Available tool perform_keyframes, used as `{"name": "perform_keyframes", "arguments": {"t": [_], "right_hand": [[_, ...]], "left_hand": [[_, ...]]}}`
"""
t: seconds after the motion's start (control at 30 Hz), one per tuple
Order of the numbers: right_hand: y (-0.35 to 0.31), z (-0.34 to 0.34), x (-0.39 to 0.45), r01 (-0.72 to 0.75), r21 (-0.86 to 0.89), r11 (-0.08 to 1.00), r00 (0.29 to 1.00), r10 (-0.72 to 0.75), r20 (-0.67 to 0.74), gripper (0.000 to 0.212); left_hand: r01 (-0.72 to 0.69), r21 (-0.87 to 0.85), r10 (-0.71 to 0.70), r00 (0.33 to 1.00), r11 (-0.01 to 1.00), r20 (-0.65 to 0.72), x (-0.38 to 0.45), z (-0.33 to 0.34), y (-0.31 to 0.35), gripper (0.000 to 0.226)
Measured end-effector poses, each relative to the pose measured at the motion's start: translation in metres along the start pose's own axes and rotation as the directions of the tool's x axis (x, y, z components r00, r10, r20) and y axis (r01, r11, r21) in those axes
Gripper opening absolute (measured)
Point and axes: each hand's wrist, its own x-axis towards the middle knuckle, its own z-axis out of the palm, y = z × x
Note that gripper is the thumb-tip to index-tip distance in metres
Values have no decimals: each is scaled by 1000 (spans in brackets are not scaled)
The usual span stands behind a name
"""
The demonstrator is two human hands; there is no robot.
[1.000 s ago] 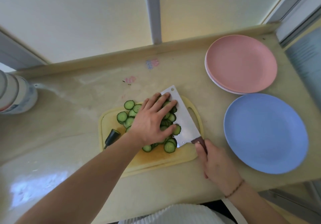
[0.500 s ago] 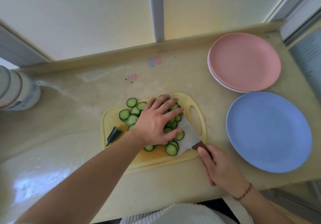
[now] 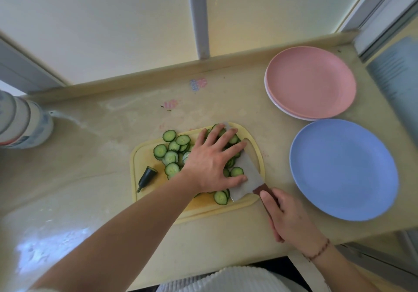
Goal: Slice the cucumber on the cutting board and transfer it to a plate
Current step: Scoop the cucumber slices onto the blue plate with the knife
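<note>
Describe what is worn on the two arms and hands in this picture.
Both forearms are bare, with no sleeves showing. The left hand has no ring, watch or glove. The right hand is likewise ungloved, but a thin beaded bracelet circles its wrist.

No readable text, labels or numbers on anything.

A single head-worn camera looks steeply down from close above the counter [image 3: 95, 178], facing the back wall, with the cutting board [image 3: 199, 210] central.
</note>
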Motion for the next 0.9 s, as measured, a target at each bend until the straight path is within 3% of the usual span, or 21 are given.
{"name": "perform_keyframes", "arguments": {"t": [0.27,0.9], "right_hand": [[-1,-8,-6,33,16,999,999,-33,-23,45],[5,-12,-14,63,51,997,998,-63,6,45]], "left_hand": [[-55,31,56,998,998,-25,6,-6,6,93],[-31,33,34,995,999,-89,-1,-4,15,82]]}}
